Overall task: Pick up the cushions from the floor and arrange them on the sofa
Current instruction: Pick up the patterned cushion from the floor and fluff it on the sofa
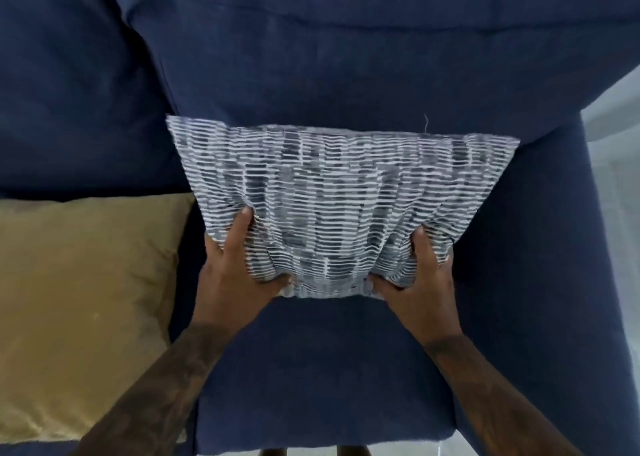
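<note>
A grey-and-white striped cushion (339, 185) is held over the seat of the dark blue sofa (329, 369), its far edge against the backrest. My left hand (232, 275) grips its near left corner and my right hand (419, 286) grips its near right corner, bunching the fabric. A mustard-yellow cushion (83, 300) lies flat on the sofa seat to the left, close beside my left forearm.
The sofa's backrest cushions (311, 57) fill the top of the view. The right armrest (540, 282) runs down the right side, with pale floor (613, 185) beyond it. A strip of floor shows below the seat's front edge.
</note>
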